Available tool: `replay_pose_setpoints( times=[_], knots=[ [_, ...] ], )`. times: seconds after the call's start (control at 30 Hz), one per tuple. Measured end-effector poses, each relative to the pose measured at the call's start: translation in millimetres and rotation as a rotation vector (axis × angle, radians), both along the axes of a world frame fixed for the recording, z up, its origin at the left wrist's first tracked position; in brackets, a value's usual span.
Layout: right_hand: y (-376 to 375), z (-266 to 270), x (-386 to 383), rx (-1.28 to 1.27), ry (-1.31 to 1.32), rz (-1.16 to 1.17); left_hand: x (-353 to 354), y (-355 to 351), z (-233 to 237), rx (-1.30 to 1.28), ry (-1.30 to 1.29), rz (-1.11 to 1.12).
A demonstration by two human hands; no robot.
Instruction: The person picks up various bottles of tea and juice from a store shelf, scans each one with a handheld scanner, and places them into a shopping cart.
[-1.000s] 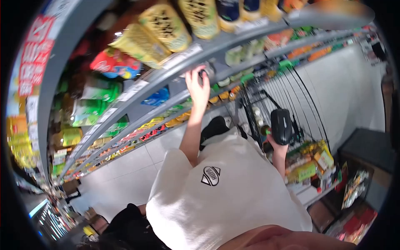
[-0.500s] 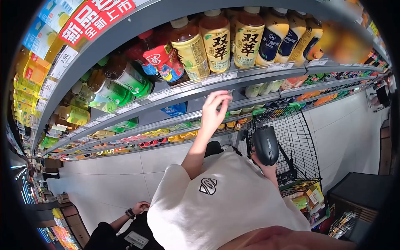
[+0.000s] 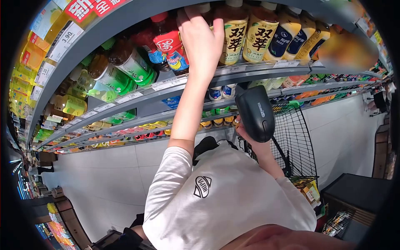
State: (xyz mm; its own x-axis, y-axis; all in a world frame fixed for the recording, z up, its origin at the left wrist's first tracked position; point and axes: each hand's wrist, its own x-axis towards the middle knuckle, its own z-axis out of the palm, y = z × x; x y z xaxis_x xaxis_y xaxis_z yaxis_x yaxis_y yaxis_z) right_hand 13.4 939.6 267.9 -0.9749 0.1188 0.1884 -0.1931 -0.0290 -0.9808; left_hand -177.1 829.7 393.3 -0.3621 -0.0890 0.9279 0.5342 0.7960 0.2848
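Note:
My left hand [image 3: 201, 43] is up at the shelf, its fingers and thumb wrapped round a bottled drink [image 3: 207, 16] with a pale cap. Most of that bottle is hidden behind the hand. Just right of it stand yellow-labelled bottles [image 3: 235, 35] with large black characters, and to the left a red-labelled tea bottle [image 3: 168, 43] with a red cap. Down at right, my right hand [image 3: 248, 132] is closed on the handle of a black barcode scanner [image 3: 256, 112], whose body covers part of the fingers.
A black wire shopping cart [image 3: 293, 137] stands below on the right, near goods and a dark box [image 3: 354, 191]. The shelf edge [image 3: 246, 68] carries price tags, with lower drink shelves beneath. Part of another person in dark clothes [image 3: 127, 239] shows at bottom left.
My left hand has risen from in front of the shelf edge onto a bottle. The scanner in my right hand has moved up and slightly left. The other person's hand has left view.

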Motion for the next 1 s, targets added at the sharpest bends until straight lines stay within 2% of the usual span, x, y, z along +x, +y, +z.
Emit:
replay_pose_setpoints(
  times=[0.07, 0.1, 0.17, 0.23, 0.3, 0.37, 0.43, 0.5, 0.53, 0.6, 0.77, 0.87, 0.97, 1.0],
  knots=[
    [-3, 0, 1, 0.050, -0.021, 0.015, 7, -6, 11, 0.142, -0.485, -0.125],
    [-4, 0, 2, 0.099, -0.041, 0.026, 13, -7, 12, 0.144, -0.488, -0.123],
    [-6, 0, 3, 0.048, -0.056, 0.020, 27, -8, 11, 0.283, -0.191, -0.236],
    [-7, 0, 3, -0.009, -0.068, 0.008, 38, -13, 5, 0.356, -0.074, -0.306],
    [-6, 2, 4, -0.036, -0.114, 0.056, 39, -19, -7, 0.545, -0.032, -0.531],
    [-5, -4, 4, 0.019, -0.066, 0.035, 55, -30, -19, 0.672, -0.019, -0.605],
    [-3, -5, 3, 0.081, -0.014, 0.013, 60, -50, -33, 0.827, 0.132, -0.684],
    [-2, 1, 7, 0.004, -0.045, 0.051, 72, -71, -37, 1.098, 0.189, -0.930],
    [-2, 5, 7, 0.000, -0.052, 0.045, 76, -85, -43, 1.099, 0.170, -0.985],
    [-1, 13, 5, -0.192, 0.048, 0.146, 85, -97, -48, 1.208, 0.142, -1.173],
    [-3, 21, 6, -0.170, 0.100, 0.178, 83, -94, -59, 1.383, 0.208, -1.502],
    [-3, 27, 6, -0.167, 0.166, 0.157, 76, -90, -67, 1.525, 0.044, -1.572],
    [-5, 45, 8, -0.246, 0.186, 0.158, 85, -73, -66, 1.719, -0.116, -1.510],
    [-12, 56, 10, -0.264, 0.139, 0.083, 86, -68, -68, 1.741, -0.093, -1.529]
  ],
)
